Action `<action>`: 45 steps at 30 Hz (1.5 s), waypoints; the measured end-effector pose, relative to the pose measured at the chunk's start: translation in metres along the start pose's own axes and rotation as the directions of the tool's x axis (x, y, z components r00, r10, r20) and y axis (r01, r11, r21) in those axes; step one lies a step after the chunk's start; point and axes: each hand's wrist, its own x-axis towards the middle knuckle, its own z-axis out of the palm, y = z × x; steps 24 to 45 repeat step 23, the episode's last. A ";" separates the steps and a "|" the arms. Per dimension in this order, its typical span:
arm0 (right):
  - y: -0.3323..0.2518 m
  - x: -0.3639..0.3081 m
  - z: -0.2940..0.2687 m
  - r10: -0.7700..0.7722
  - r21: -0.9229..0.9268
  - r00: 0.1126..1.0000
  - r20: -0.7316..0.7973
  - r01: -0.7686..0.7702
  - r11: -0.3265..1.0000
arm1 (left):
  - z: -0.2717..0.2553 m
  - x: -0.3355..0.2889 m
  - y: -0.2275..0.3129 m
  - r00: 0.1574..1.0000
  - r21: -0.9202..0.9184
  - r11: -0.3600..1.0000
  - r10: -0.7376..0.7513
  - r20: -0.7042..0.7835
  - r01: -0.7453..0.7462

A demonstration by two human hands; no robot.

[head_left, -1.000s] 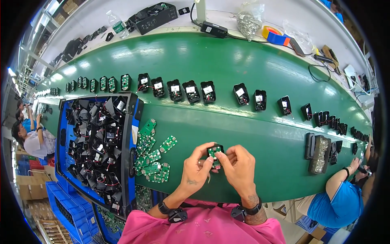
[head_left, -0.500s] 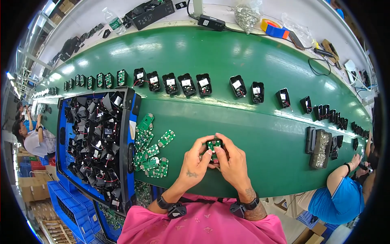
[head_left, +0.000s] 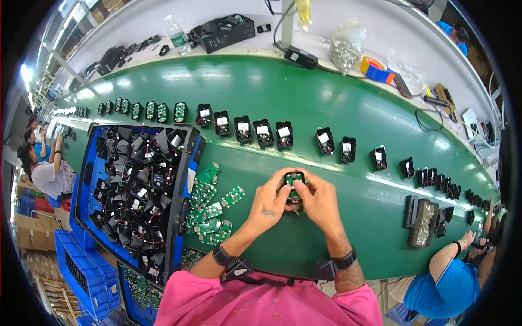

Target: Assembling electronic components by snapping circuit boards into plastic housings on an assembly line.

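Over the green bench, a small black plastic housing (head_left: 293,200) is held between my two hands. A green circuit board (head_left: 294,178) sits in its open top. My left hand (head_left: 267,204) grips the housing from the left, and my right hand (head_left: 322,205) from the right. Both thumbs press on the board; the other fingers wrap around the far side, partly hidden. Left of my hands lies a loose pile of green circuit boards (head_left: 209,198). One single board (head_left: 233,196) is nearest to my left hand.
A blue crate (head_left: 188,182) full of black housings with red wires stands at the left. Across the bench runs a row of open housings (head_left: 284,135). At the right are a black tray of small metal parts (head_left: 423,224) and a co-worker in blue (head_left: 451,285).
My hands and the housing appear slightly higher and to the right in the picture. The board sits more evenly in the housing's top. The whole view has shifted and tilted a little.
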 end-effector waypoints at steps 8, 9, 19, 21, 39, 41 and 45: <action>-0.005 0.086 -0.056 -0.229 -0.576 0.967 -0.111 0.125 0.808 | -0.071 0.044 0.043 0.905 0.953 0.292 0.422 -0.058 -0.075; -0.005 0.097 -0.052 -0.242 -0.572 0.964 -0.107 0.140 0.808 | -0.077 0.049 0.050 0.919 0.979 0.204 0.384 -0.090 0.010; 0.032 0.167 -0.032 -0.136 -0.722 0.990 0.036 0.120 0.682 | -0.116 0.140 0.049 0.791 0.922 0.295 0.488 -0.370 0.249; 0.027 0.167 -0.035 -0.081 -0.748 0.995 0.066 0.103 0.656 | -0.125 0.161 0.073 0.890 0.833 0.438 0.138 -0.434 0.339; 0.031 0.168 -0.034 -0.327 -0.760 0.944 -0.034 0.189 0.622 | -0.153 0.183 0.087 0.912 0.865 0.291 -0.119 -0.392 0.409; 0.031 0.168 -0.034 -0.327 -0.760 0.944 -0.034 0.189 0.622 | -0.153 0.183 0.087 0.912 0.865 0.291 -0.119 -0.392 0.409; 0.031 0.168 -0.034 -0.327 -0.760 0.944 -0.034 0.189 0.622 | -0.153 0.183 0.087 0.912 0.865 0.291 -0.119 -0.392 0.409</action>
